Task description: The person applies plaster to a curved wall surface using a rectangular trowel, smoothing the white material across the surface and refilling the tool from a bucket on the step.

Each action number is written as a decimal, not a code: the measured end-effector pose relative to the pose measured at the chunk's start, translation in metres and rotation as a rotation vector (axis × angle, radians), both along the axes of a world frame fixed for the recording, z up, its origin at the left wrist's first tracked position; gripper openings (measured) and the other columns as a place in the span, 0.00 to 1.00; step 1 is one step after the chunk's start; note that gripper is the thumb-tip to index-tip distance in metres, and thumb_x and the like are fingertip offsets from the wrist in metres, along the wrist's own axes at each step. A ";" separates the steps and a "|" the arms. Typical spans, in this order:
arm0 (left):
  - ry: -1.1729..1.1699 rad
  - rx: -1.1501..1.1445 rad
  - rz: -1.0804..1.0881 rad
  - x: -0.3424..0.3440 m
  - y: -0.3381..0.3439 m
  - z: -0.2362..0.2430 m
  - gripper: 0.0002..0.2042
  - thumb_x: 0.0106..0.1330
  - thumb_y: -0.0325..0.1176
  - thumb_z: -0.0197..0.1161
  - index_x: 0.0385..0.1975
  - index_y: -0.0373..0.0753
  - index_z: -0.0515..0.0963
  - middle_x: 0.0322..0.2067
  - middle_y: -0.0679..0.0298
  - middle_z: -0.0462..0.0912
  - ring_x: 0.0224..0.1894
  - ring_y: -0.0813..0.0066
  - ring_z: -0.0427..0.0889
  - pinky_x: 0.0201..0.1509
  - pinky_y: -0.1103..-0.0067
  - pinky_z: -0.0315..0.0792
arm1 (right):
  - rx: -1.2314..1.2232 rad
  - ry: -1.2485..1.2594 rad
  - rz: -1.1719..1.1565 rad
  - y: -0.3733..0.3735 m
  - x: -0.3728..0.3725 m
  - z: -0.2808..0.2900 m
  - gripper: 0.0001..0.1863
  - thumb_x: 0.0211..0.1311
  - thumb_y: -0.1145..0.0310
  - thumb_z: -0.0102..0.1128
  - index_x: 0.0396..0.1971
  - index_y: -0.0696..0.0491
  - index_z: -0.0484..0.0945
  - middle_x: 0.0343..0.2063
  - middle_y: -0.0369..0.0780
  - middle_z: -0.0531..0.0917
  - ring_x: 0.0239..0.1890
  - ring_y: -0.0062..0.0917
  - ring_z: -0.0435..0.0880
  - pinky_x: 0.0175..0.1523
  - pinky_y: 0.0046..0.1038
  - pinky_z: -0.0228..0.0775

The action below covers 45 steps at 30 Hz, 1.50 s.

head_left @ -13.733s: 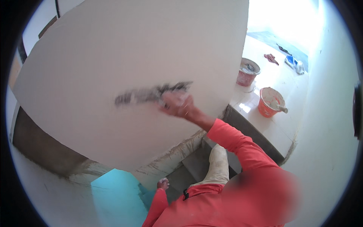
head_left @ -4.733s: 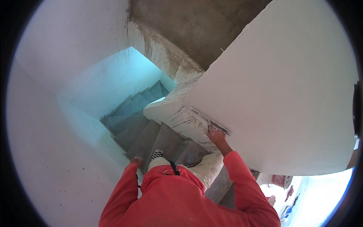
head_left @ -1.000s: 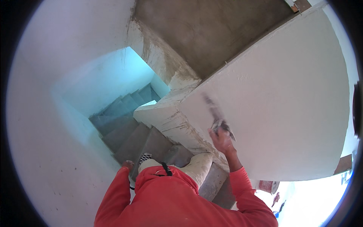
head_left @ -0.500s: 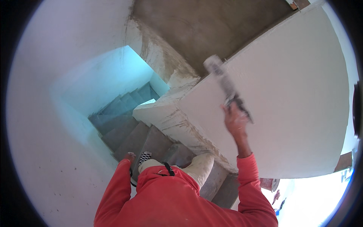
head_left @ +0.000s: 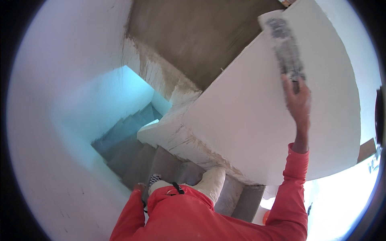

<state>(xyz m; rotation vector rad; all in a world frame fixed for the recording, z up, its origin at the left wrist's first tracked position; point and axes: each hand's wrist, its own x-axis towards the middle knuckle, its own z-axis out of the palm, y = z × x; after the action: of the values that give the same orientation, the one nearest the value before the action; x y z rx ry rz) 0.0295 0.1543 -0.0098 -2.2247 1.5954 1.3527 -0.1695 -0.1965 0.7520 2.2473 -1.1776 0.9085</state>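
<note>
My right hand [head_left: 297, 98] is closed round the handle end of a long, plaster-smeared trowel [head_left: 287, 48]. Its blade, blotched dark grey and white, points up along the white curved wall [head_left: 245, 116], and its far tip reaches the wall's upper edge. Whether the blade touches the surface is hard to tell. My right arm is stretched out in a red sleeve. Low beside my leg hangs my left hand [head_left: 139, 186], close to the left wall; it is small and its fingers are mostly hidden.
Grey stairs [head_left: 138, 160] wind down to the left under bluish light. A brown-grey slab [head_left: 193, 36] lies beyond the wall's top edge. Rough plaster runs along the wall's foot [head_left: 201, 146]. An orange-red object [head_left: 265, 217] shows partly beside my right sleeve.
My right hand has carried the trowel up and to the right across the white wall, and the arm is straighter. The view has shifted slightly. My left hand stays low by my leg.
</note>
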 end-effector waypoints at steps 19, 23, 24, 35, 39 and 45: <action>-0.112 -0.364 -0.290 0.035 -0.021 -0.020 0.10 0.57 0.32 0.48 0.33 0.43 0.77 0.38 0.59 0.79 0.43 0.59 0.77 0.48 0.69 0.70 | 0.141 0.106 -0.227 0.000 0.000 0.070 0.32 0.53 0.43 0.52 0.29 0.64 0.77 0.21 0.50 0.78 0.24 0.35 0.76 0.34 0.36 0.67; 0.007 -0.338 0.080 0.026 -0.032 -0.032 0.09 0.56 0.33 0.49 0.29 0.43 0.77 0.35 0.59 0.79 0.42 0.60 0.77 0.47 0.70 0.70 | -0.175 0.512 -0.004 -0.016 -0.018 -0.013 0.22 0.53 0.52 0.58 0.28 0.59 0.77 0.23 0.47 0.78 0.23 0.39 0.77 0.29 0.37 0.70; 0.068 -0.340 0.198 0.023 -0.029 -0.034 0.09 0.56 0.34 0.49 0.28 0.42 0.77 0.35 0.59 0.79 0.41 0.60 0.77 0.46 0.70 0.70 | -0.226 0.611 0.079 -0.017 -0.023 -0.030 0.19 0.51 0.54 0.59 0.26 0.58 0.77 0.21 0.46 0.77 0.21 0.37 0.76 0.26 0.36 0.70; 0.110 -0.047 0.305 0.027 0.014 0.012 0.14 0.58 0.45 0.47 0.32 0.44 0.77 0.39 0.61 0.78 0.43 0.63 0.76 0.48 0.70 0.69 | 0.023 0.438 0.090 -0.018 -0.038 -0.205 0.15 0.48 0.59 0.59 0.12 0.51 0.69 0.04 0.41 0.70 0.08 0.34 0.73 0.13 0.36 0.67; -0.099 -0.242 -0.234 0.039 0.040 -0.011 0.16 0.60 0.43 0.43 0.32 0.43 0.77 0.38 0.62 0.78 0.44 0.63 0.76 0.49 0.69 0.69 | 0.192 0.463 0.049 -0.018 -0.046 -0.269 0.15 0.51 0.56 0.55 0.15 0.51 0.71 0.06 0.41 0.72 0.10 0.35 0.74 0.16 0.38 0.69; 0.096 -0.230 0.239 0.033 0.061 -0.033 0.14 0.58 0.43 0.52 0.37 0.45 0.78 0.40 0.64 0.80 0.46 0.63 0.77 0.52 0.73 0.68 | 0.870 0.709 -0.184 -0.013 -0.105 -0.400 0.20 0.55 0.50 0.47 0.32 0.53 0.74 0.28 0.48 0.80 0.34 0.40 0.80 0.42 0.45 0.70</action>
<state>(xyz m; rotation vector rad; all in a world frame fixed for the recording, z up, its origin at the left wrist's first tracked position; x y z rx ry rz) 0.0628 0.2155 -0.0425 -2.5946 1.6335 1.4153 -0.2743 -0.2099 0.3521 2.6301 -1.5199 -0.5905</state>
